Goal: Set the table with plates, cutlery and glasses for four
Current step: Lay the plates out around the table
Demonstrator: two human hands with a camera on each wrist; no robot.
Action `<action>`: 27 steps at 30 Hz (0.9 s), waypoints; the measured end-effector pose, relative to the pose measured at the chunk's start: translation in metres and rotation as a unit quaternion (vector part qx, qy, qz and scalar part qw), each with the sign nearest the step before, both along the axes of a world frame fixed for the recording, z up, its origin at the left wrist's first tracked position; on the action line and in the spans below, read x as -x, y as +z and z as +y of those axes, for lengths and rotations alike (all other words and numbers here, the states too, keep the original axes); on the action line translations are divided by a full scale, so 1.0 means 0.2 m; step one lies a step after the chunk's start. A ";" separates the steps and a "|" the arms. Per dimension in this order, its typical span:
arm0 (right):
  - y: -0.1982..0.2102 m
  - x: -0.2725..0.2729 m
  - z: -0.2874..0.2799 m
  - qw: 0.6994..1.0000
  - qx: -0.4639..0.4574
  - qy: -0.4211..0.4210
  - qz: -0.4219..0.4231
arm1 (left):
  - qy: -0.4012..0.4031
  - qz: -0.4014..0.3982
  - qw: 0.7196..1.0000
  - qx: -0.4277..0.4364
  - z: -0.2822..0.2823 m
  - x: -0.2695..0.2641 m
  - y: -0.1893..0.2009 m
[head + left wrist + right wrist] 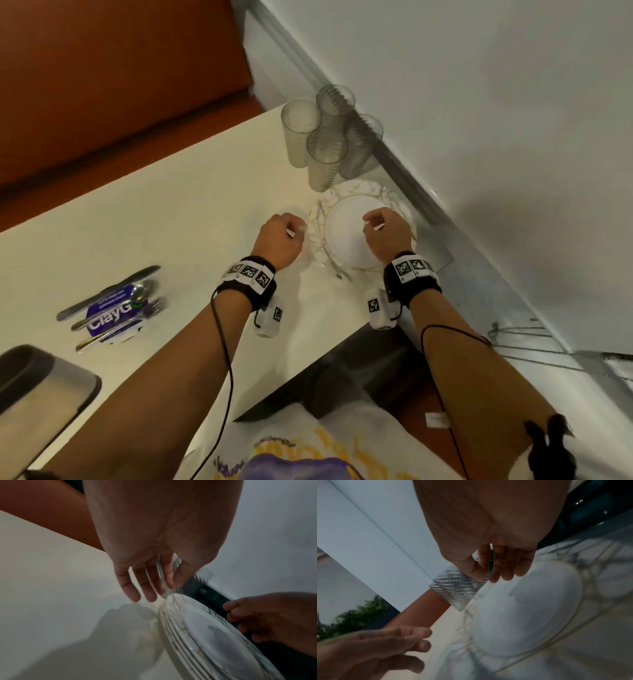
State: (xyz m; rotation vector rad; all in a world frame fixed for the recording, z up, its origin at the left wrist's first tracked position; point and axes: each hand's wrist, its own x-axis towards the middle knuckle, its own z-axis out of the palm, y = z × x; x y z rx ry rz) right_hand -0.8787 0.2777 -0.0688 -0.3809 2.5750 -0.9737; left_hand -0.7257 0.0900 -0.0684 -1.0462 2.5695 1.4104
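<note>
A stack of white plates (346, 236) with thin gold and grey lines on the rims lies near the table's right edge. My left hand (284, 229) hovers just left of the rim, fingers relaxed and holding nothing; the left wrist view shows its fingertips (137, 597) a little above the table beside the plates (205, 635). Over the top plate (522, 615) hangs my right hand (383, 226), fingers loose (494, 577) and empty. Several ribbed clear glasses (329, 144) stand right behind the stack. A knife (109, 291), spoon (137, 298) and fork (150, 308) lie at the left.
The cutlery rests on a purple packet (109, 315). A dark rounded tray (37, 383) sits at the near left corner. The cream table (171, 205) meets a metal rail (428, 205) and white wall (479, 102) on the right. An orange seat (102, 85) lies beyond.
</note>
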 end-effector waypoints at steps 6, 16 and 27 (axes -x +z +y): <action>-0.10 0.36 0.23 0.991 -0.133 0.009 0.015 | 0.052 -0.120 0.990 -0.048 0.23 0.36 -0.08; -0.20 0.50 0.23 0.989 -0.059 0.010 -0.133 | 0.149 -0.151 0.971 -0.108 0.25 0.45 -0.13; -0.16 0.24 -0.02 0.988 -0.062 0.070 -0.120 | 0.368 -0.033 0.908 -0.197 0.01 0.07 -0.13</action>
